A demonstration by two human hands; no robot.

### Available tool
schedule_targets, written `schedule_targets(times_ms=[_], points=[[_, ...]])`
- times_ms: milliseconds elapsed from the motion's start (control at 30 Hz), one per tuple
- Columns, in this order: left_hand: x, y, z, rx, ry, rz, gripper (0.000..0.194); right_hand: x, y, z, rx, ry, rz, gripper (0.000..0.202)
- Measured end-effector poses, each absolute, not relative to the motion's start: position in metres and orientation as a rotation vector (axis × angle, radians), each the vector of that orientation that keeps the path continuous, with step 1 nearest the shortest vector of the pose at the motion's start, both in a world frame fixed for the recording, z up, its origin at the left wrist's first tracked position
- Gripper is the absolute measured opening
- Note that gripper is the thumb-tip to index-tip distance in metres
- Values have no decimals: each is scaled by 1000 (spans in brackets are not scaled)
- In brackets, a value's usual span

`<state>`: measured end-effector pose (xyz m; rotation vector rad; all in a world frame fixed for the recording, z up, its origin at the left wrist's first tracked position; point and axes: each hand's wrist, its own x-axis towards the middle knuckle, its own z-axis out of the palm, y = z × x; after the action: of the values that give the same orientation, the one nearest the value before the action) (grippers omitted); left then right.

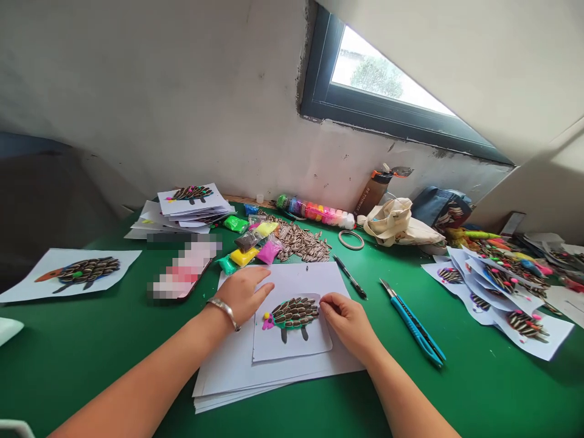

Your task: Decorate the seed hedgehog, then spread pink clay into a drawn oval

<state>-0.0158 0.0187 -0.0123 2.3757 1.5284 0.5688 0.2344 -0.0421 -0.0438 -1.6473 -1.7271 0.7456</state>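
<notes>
A small white card [292,350] lies on a stack of white paper [223,371]. On it is a bird shape of striped seeds [296,311] with a pink and yellow clay head [267,320] and two dark legs. My left hand [244,292], with a silver bracelet at the wrist, is over the upper left of the stack, fingers apart and nothing in them. My right hand [342,313] is at the card's right edge beside the tail seeds, thumb and index finger pinched together; whatever is between them is hidden.
Clay packets [244,257] and a seed pile [303,242] lie behind the paper. A pen [350,277] and blue cutter [413,322] are to the right. Finished cards lie left [86,274] and right [502,286]. Further back are a tape ring [351,239] and a bottle [375,191].
</notes>
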Motion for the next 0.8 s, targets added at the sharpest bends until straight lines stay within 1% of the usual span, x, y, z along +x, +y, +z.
schedule_targets(times_ms=[100, 167, 267, 300, 433, 567, 700, 733, 800], points=[[0, 36, 6, 2401, 1674, 419, 34, 234, -43, -42, -1640, -1748, 758, 20], [10, 52, 10, 2403, 1719, 418, 34, 234, -42, -41, -1634, -1754, 775, 20], [19, 75, 2, 2396, 1742, 400, 46, 234, -42, -40, -1630, -1762, 791, 20], [21, 81, -4, 2382, 1751, 400, 47, 234, -42, -40, -1629, -1762, 792, 20], [21, 92, -19, 2323, 1749, 473, 41, 235, -43, -43, -1623, -1742, 806, 19], [18, 82, -14, 2244, 1622, 629, 43, 237, -34, -39, -1568, -1654, 833, 20], [16, 65, -5, 2093, 1464, 767, 47, 230, -6, -16, -1491, -1563, 688, 18], [15, 61, -4, 1930, 1335, 859, 49, 225, 2, -9, -1455, -1577, 632, 18], [15, 55, -5, 1684, 1173, 935, 53, 213, 17, 4, -1351, -1622, 550, 20]])
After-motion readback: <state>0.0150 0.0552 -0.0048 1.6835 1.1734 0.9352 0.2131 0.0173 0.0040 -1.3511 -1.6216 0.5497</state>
